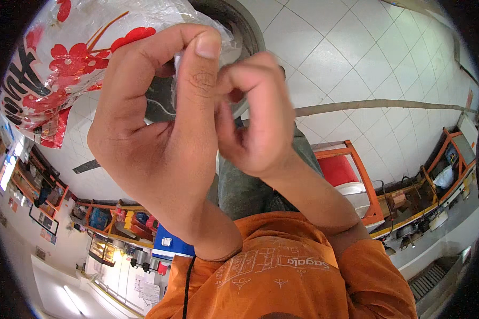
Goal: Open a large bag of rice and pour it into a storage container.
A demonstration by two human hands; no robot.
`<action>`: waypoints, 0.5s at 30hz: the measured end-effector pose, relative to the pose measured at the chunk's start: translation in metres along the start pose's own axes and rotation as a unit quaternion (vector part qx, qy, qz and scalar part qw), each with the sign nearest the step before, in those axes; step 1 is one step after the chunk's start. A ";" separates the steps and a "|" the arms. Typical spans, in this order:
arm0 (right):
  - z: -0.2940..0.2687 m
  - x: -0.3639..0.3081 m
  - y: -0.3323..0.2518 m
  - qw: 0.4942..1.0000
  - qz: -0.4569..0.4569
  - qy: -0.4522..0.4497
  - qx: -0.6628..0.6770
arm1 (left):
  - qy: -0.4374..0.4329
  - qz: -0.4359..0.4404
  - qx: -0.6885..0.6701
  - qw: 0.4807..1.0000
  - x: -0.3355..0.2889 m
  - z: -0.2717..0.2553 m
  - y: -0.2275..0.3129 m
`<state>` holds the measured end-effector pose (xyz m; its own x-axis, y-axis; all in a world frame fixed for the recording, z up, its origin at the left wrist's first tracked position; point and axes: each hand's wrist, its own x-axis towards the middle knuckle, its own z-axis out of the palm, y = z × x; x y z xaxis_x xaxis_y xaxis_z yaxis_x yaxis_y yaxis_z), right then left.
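Pale square floor tiles (356,58) with thin dark grout lines spread over the upper right, crossed by a long, narrow grey-brown strip (378,105). Below it stands an orange frame (364,183) around a red panel (338,169). At far right, an orange-framed shelving unit (427,181) holds mixed goods; a dark slatted grille (436,279) lies lower down. At lower left, a white wall (16,250) carries a black-framed picture (43,224) and small papers, and a straight white light tube (73,300) glows. Nearby, a low orange rack (98,205) bears blue, yellow and red items beside a warmly lit cabinet (102,251).
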<state>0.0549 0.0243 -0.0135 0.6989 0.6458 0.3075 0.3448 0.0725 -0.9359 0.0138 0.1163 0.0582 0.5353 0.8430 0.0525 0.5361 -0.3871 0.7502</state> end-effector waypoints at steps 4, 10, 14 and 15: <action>0.007 -0.018 -0.002 0.989 0.102 0.069 0.079 | -0.009 0.026 -0.028 0.999 0.000 -0.001 -0.009; 0.007 0.004 -0.012 0.950 0.207 0.127 0.195 | 0.002 0.059 -0.036 0.998 -0.007 0.003 -0.014; 0.011 0.014 -0.018 0.926 0.253 0.142 0.243 | 0.005 0.032 -0.048 0.998 -0.006 0.002 -0.012; 0.011 0.015 -0.019 0.911 0.269 0.152 0.274 | 0.005 0.032 -0.048 0.998 -0.006 0.001 -0.012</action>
<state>0.0516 0.0411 0.0070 0.8440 0.4663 -0.2649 -0.4049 0.2303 -0.8849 0.0053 0.1154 0.0482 0.5602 0.8213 0.1081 0.4361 -0.4033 0.8044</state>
